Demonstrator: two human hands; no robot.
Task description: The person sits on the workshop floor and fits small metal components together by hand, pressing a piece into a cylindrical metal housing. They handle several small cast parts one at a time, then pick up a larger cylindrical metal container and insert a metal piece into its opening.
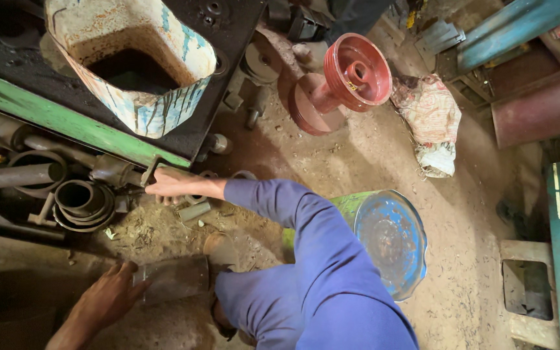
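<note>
**Two hands low among scrap metal on a dirt floor**

The right hand, at the end of a blue sleeve, reaches out to the left, palm down, fingers stretched nearly flat and close together. Its grip is open and holds nothing; the fingertips rest at a rusty pipe fitting that sticks out from under the green edge of a dark machine bed. A short grey metal piece lies on the floor just beneath the wrist, and whether the hand touches it cannot be told.

The left hand is low in the view, fingers spread and laid against the end of a dull brown metal cylinder lying on its side on the dirt floor. The fingers are loose against it, not wrapped round; the palm side is hidden.

Near the fitting lie nested metal rings and a thick grey pipe, cut off at the left edge. A green drum with a blue lid lies behind the sleeve, partly hidden by it. Further off stand a red pulley wheel and a bundle of cloth. A rusty, paint-streaked hopper sits on the machine bed, its top cut off by the frame.
</note>
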